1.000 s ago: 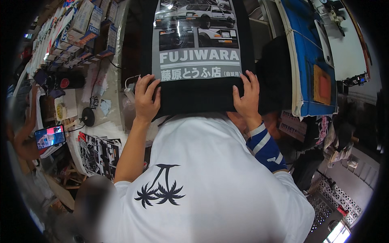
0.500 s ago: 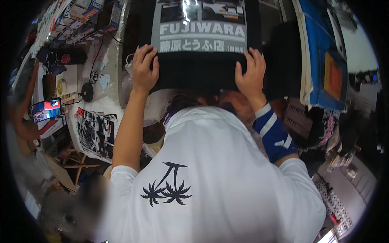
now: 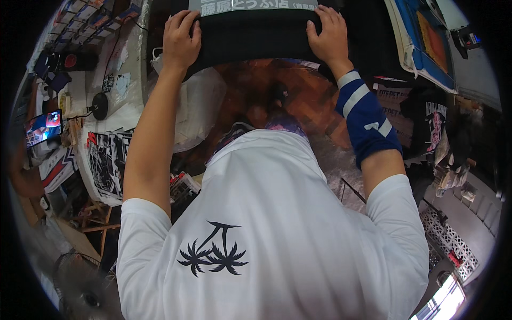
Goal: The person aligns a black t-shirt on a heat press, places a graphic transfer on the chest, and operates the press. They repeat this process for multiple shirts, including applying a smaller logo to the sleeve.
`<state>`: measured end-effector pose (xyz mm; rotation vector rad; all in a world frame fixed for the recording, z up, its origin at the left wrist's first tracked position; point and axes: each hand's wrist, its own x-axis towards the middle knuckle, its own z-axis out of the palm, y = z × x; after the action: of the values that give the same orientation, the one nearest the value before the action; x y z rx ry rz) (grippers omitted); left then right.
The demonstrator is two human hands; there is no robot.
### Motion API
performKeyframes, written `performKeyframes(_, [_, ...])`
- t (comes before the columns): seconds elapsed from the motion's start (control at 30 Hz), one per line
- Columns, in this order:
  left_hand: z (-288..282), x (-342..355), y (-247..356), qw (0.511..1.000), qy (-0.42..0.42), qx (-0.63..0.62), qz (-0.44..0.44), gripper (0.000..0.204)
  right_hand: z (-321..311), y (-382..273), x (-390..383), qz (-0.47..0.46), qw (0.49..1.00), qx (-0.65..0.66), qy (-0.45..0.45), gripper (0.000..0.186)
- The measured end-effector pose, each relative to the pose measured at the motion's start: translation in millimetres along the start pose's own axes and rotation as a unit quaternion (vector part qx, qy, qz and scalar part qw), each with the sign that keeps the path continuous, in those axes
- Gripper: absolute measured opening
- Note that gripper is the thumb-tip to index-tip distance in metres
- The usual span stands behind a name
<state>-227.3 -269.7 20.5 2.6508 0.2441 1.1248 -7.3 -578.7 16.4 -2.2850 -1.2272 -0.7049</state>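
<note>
A piece of black cloth, perhaps a shirt, spreads across the top of the view. On it lies a grey printed sheet with white lettering, mostly cut off by the top of the picture. My left hand rests at the sheet's near left corner, fingers stretched forward and thumb apart. At the near right corner my right hand lies much the same way, its fingertips on the sheet's edge. A blue and white sleeve covers my right forearm. What supports the cloth is hidden.
A lit phone stands at the left beside a white bench with black printed sheets. Clear plastic hangs below my left forearm. A blue-framed panel stands at the far right. Brown floor shows below the cloth.
The cloth, sheet and both hands now sit higher in the picture, and most of the sheet has left view. More floor shows below the cloth. My hands keep their places at the corners.
</note>
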Motion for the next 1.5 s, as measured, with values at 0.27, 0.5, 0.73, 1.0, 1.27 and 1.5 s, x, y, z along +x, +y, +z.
performKeyframes(0.27, [2, -3, -6, 0.999, -0.001, 0.024, 0.022, 0.027, 4, -2, -5, 0.027, 0.999, -0.011, -0.016, 0.044])
performKeyframes(0.5, [3, -3, -6, 1.000, -0.001, 0.015, 0.008, 0.027, 2, -2, -3, 0.030, 0.999, -0.003, -0.016, 0.043])
performKeyframes(0.73, [0, -2, 1, 1.000, -0.010, 0.000, -0.016, 0.029, -4, -8, -3, 0.038, 0.999, -0.003, -0.016, 0.040])
performKeyframes(1.0, [-5, -2, 4, 1.000, -0.012, 0.006, -0.021, 0.029, -12, -16, 2, 0.054, 0.998, 0.015, -0.024, 0.040])
performKeyframes(1.27, [-5, 2, 6, 0.999, -0.024, -0.009, -0.027, 0.029, -15, -15, 5, 0.074, 0.997, 0.023, -0.028, 0.040])
performKeyframes(1.5, [-17, 47, 8, 0.963, -0.210, 0.073, -0.154, 0.030, -21, 11, 47, 0.232, 0.966, 0.075, -0.084, 0.026])
